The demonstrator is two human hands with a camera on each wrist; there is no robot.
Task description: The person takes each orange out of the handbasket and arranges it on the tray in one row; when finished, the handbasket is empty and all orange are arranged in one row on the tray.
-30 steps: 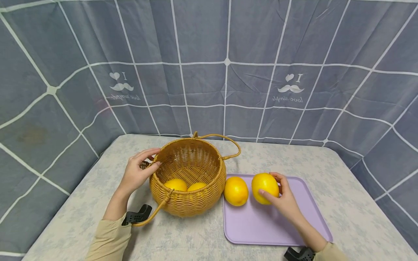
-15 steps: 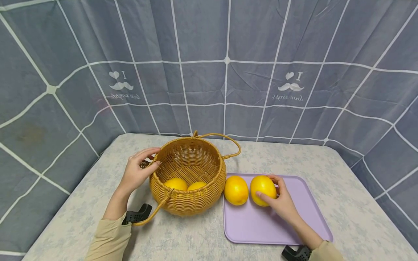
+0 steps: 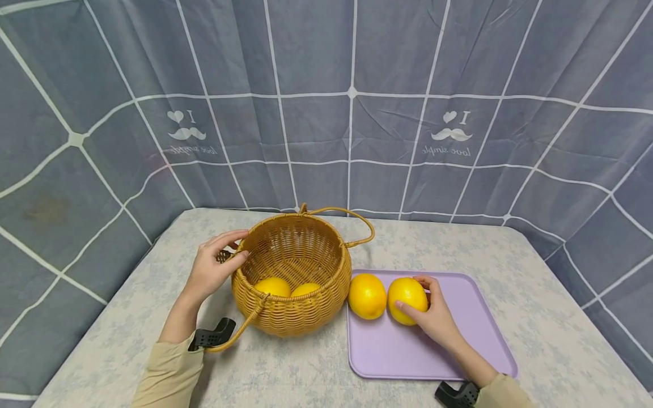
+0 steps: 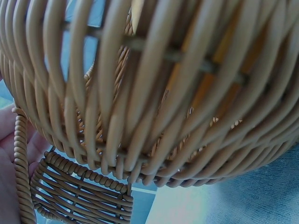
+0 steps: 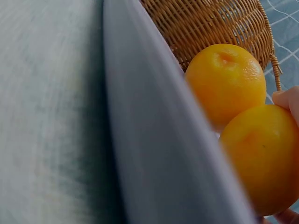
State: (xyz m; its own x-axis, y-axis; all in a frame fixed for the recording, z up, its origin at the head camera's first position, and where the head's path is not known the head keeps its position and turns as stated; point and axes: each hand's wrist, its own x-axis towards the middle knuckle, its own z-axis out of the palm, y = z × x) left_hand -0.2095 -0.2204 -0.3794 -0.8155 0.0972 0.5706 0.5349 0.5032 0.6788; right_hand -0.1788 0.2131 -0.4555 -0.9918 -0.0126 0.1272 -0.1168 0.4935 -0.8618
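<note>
With my left hand (image 3: 214, 267) I grip the left rim of a round woven wicker basket (image 3: 296, 314), thumb at the edge. Two yellow-orange citrus fruits (image 3: 272, 287) lie inside it, partly hidden by the front wall. My right hand (image 3: 433, 311) holds another such fruit (image 3: 406, 300) over the lilac tray (image 3: 398, 357), thumb on the near side and fingers behind. Close to its left sits one more citrus fruit (image 3: 367, 296), at the tray's left edge beside the basket. In the right wrist view, the held fruit (image 5: 261, 158) overlaps its neighbour (image 5: 226, 84).
One thin basket handle (image 3: 364, 241) sticks out at the back right; the other handle (image 3: 240, 334) hangs down front left by my left wrist. The table (image 3: 285, 374) has a pale patterned cover. A grey-blue gridded curtain (image 3: 316, 130) surrounds its back and sides.
My right hand has moved slightly left and down with its fruit, bringing it lower and nearer the other tray fruit. The left hand keeps its grip on the basket.
</note>
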